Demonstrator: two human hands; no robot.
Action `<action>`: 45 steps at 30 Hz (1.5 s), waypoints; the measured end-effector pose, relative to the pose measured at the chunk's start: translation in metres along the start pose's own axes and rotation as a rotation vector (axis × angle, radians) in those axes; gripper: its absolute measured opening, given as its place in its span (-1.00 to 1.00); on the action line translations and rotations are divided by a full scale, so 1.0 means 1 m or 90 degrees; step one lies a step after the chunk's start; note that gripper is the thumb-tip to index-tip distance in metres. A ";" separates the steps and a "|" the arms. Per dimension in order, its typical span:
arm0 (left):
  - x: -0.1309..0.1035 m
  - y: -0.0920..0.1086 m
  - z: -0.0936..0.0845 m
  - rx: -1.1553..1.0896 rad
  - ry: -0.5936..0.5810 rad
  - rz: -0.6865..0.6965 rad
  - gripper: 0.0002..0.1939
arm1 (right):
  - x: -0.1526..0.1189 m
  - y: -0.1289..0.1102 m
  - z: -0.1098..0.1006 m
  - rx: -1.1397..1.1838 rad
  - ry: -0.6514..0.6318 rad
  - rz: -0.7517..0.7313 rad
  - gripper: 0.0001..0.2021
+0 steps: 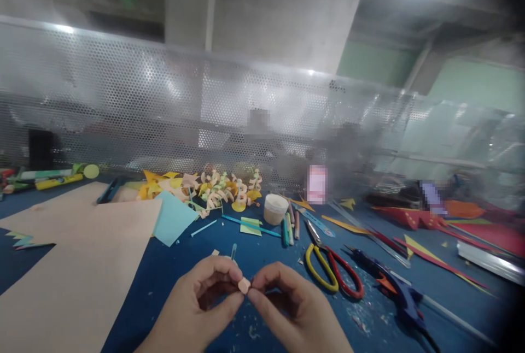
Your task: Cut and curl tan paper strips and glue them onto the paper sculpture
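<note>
Between the fingertips of both hands is a small folded or rolled piece of peach paper (244, 286). My left hand (205, 298) pinches it from the left with thumb and forefinger. From the right, my right hand (289, 301) has its thumb and forefinger closed at the paper's edge. Just above the left knuckles a thin blue strip (233, 251) sticks up; its lower end is hidden. Scissors (324, 260) with one yellow and one red handle lie to the right of my right hand, blades spread slightly. A blue glue gun (396, 284) lies farther right.
Large peach paper sheets (77, 265) and a light blue sheet (174, 217) cover the left. Behind are curled paper pieces (215, 189), a small round tub (275, 209) and a blue stick (252, 225). Red paper (418, 217) lies at right, before a perforated screen (164, 107).
</note>
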State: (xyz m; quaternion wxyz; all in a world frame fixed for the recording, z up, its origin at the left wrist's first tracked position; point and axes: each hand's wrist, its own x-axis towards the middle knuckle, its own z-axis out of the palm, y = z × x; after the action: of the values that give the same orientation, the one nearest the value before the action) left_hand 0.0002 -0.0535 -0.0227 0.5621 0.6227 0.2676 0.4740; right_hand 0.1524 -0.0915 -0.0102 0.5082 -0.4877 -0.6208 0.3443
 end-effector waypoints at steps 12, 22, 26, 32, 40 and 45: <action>0.006 0.004 -0.002 -0.010 0.023 -0.056 -0.88 | 0.009 0.004 0.005 0.092 -0.026 -0.034 -0.87; 0.015 0.005 -0.012 0.067 0.049 -0.045 -0.98 | 0.014 0.018 0.006 0.079 0.023 -0.005 -0.83; 0.029 -0.001 -0.022 0.127 0.066 -0.027 -0.86 | 0.024 0.018 0.003 0.004 0.030 -0.015 -0.82; 0.038 -0.011 -0.020 0.131 0.017 -0.046 -0.78 | 0.035 0.027 0.010 -0.004 0.045 -0.031 -0.81; 0.037 -0.013 -0.020 0.181 0.016 -0.025 -0.83 | 0.035 0.030 0.013 -0.009 0.069 -0.035 -0.81; 0.037 -0.015 -0.020 0.171 0.030 -0.035 -0.85 | 0.035 0.029 0.015 -0.023 0.068 -0.033 -0.81</action>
State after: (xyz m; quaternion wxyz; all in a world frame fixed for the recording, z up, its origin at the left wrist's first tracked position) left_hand 0.0006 -0.0092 -0.0274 0.4799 0.6735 0.3585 0.4331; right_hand 0.1456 -0.0489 -0.0306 0.5406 -0.4979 -0.6114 0.2933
